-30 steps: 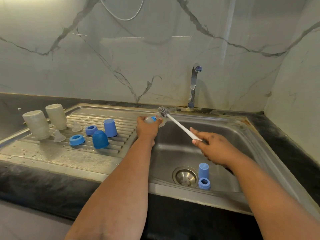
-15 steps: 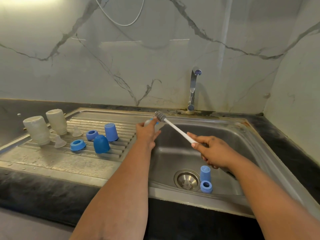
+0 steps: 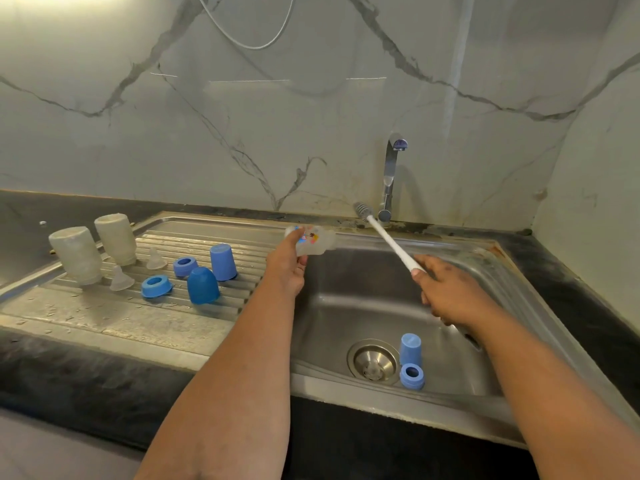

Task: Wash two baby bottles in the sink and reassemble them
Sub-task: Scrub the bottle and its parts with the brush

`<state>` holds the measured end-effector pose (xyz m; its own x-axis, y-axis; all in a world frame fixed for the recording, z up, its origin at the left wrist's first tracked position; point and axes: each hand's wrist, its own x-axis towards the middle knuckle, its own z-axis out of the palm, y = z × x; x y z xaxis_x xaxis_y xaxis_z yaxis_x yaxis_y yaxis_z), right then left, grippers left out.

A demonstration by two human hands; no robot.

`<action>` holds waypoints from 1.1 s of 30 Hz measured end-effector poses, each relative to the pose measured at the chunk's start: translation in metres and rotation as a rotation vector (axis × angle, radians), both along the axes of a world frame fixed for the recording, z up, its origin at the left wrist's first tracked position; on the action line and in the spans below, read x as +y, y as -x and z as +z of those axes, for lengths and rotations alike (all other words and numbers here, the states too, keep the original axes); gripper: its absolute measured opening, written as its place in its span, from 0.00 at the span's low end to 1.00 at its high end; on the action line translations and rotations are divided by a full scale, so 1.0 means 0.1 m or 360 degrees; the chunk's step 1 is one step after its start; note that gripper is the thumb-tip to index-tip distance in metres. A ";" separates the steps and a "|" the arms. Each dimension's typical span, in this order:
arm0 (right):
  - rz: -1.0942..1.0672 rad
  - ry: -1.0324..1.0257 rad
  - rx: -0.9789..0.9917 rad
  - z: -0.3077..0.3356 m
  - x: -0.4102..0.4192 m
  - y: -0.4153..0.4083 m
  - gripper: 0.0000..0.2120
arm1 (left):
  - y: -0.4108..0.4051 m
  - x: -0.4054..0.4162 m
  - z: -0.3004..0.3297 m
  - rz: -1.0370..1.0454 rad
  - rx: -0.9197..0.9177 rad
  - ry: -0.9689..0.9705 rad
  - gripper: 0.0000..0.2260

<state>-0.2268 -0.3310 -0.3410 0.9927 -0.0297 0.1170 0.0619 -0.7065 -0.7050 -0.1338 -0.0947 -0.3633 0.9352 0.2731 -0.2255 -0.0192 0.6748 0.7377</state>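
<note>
Head view looks down on a steel sink with a ribbed drainboard at 9 o'clock of the basin. At the basin's 11 o'clock rim the left hand curls its fingers round a clear bottle with a coloured print, lying roughly sideways above the edge. The right hand, over the basin toward 2 o'clock, grips the white handle of a brush; the handle slants up toward 11 o'clock and its dark bristled head sits just beside the foot of the tap, apart from the bottle.

Down in the basin, a blue cap stands at 3 o'clock of the drain, with a blue ring just below it, both close beside the drain.

On the drainboard stand 2 frosted bottles mouth down at 9 o'clock, tilted, side by side. Near them lie 2 clear teats, then 2 more blue rings and 2 more blue caps standing open end down, all between the frosted bottles and the left forearm. Small flecks dot the flat front strip of the drainboard. A dark counter surrounds the sink, and a veined marble wall rises behind, a thin white cord looping across its top.
</note>
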 end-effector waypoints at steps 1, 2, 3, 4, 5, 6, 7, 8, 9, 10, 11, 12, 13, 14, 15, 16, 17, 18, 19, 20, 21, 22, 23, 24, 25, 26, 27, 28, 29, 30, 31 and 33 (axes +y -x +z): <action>0.0044 -0.0022 0.0057 0.01 -0.02 0.02 0.13 | 0.01 0.01 0.01 -0.0018 -0.0003 0.0050 0.17; 0.0073 -0.0061 0.0124 0.02 -0.01 0.04 0.09 | 0.02 0.01 0.01 -0.0027 -0.0004 0.0079 0.16; 0.0099 -0.0113 0.0194 0.02 0.00 0.05 0.07 | 0.02 0.03 0.01 -0.0022 0.0004 0.0096 0.13; 0.0129 -0.0172 0.0258 0.02 0.01 0.06 0.05 | 0.03 0.05 0.01 -0.0003 0.0017 0.0111 0.12; 0.0164 -0.0226 0.0308 0.02 0.01 0.07 0.05 | 0.04 0.07 0.00 0.0028 0.0028 0.0134 0.12; 0.0206 -0.0268 0.0345 0.03 0.01 0.08 0.04 | 0.03 0.11 -0.01 0.0071 0.0040 0.0153 0.14; 0.0246 -0.0295 0.0377 0.04 0.00 0.09 0.04 | 0.03 0.14 -0.02 0.0110 0.0060 0.0163 0.16; 0.0283 -0.0307 0.0405 0.05 -0.01 0.11 0.04 | 0.04 0.16 -0.01 0.0137 0.0078 0.0162 0.18; 0.0318 -0.0310 0.0425 0.06 -0.02 0.12 0.04 | 0.05 0.18 0.00 0.0154 0.0088 0.0160 0.18; 0.0345 -0.0316 0.0433 0.07 -0.03 0.13 0.04 | 0.05 0.18 0.00 0.0158 0.0095 0.0159 0.19; 0.0365 -0.0326 0.0432 0.08 -0.04 0.14 0.04 | 0.06 0.17 0.02 0.0154 0.0102 0.0157 0.19; 0.0379 -0.0337 0.0427 0.09 -0.05 0.15 0.04 | 0.07 0.16 0.02 0.0151 0.0112 0.0158 0.18; 0.0393 -0.0349 0.0427 0.10 -0.05 0.16 0.04 | 0.08 0.16 0.03 0.0152 0.0119 0.0166 0.18; 0.0414 -0.0360 0.0436 0.12 -0.06 0.17 0.04 | 0.08 0.16 0.03 0.0154 0.0116 0.0181 0.19; 0.0447 -0.0367 0.0455 0.13 -0.07 0.18 0.04 | 0.08 0.17 0.03 0.0161 0.0115 0.0196 0.21; 0.0484 -0.0373 0.0477 0.14 -0.07 0.20 0.04 | 0.09 0.18 0.03 0.0170 0.0116 0.0208 0.22; 0.0513 -0.0378 0.0488 0.15 -0.07 0.21 0.05 | 0.08 0.19 0.03 0.0176 0.0115 0.0213 0.23; 0.0521 -0.0380 0.0480 0.15 -0.06 0.22 0.05 | 0.08 0.20 0.03 0.0167 0.0105 0.0205 0.24; 0.0508 -0.0370 0.0452 0.13 -0.04 0.22 0.04 | 0.08 0.19 0.04 0.0136 0.0087 0.0173 0.23; 0.0489 -0.0339 0.0406 0.11 -0.01 0.23 0.04 | 0.07 0.17 0.04 0.0093 0.0074 0.0095 0.23; 0.0473 -0.0257 0.0339 0.07 0.03 0.22 0.03 | 0.07 0.14 0.03 0.0050 0.0072 -0.0038 0.23; 0.0463 -0.0113 0.0244 0.04 0.06 0.21 0.03 | 0.06 0.10 0.02 0.0018 0.0071 -0.0178 0.23; 0.0457 0.0064 0.0128 0.00 0.10 0.21 0.04 | 0.06 0.06 0.00 -0.0005 0.0068 -0.0276 0.23; 0.0449 0.0225 0.0008 -0.03 0.14 0.20 0.05 | 0.07 0.04 -0.01 -0.0031 0.0059 -0.0312 0.24; 0.0432 0.0339 -0.0106 -0.05 0.17 0.19 0.06 | 0.08 0.02 -0.01 -0.0062 0.0048 -0.0290 0.24; 0.0404 0.0416 -0.0205 -0.06 0.19 0.18 0.08 | 0.09 0.01 -0.01 -0.0098 0.0027 -0.0224 0.25; 0.0363 0.0481 -0.0299 -0.06 0.21 0.17 0.10 | 0.09 0.01 0.00 -0.0142 -0.0003 -0.0142 0.25; 0.0320 0.0549 -0.0387 -0.05 0.22 0.16 0.12 | 0.10 -0.01 0.03 -0.0184 -0.0044 -0.0059 0.24; 0.0288 0.0609 -0.0457 -0.04 0.22 0.14 0.14 | 0.11 -0.03 0.06 -0.0203 -0.0078 0.0008 0.23; 0.0272 0.0651 -0.0495 -0.03 0.22 0.13 0.16 | 0.11 -0.05 0.09 -0.0203 -0.0102 0.0058 0.22; 0.0277 0.0671 -0.0491 -0.02 0.22 0.11 0.19 | 0.09 -0.06 0.11 -0.0172 -0.0111 0.0079 0.21; 0.0349 0.0695 -0.0377 -0.05 0.21 0.09 0.26 | 0.07 -0.06 0.12 -0.0075 -0.0102 0.0080 0.21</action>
<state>-0.2363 -0.3097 -0.3457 0.9152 0.2764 0.2932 0.3621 -0.8834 -0.2976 -0.1413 -0.1005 -0.3515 0.9596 0.2184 -0.1772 -0.0327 0.7124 0.7010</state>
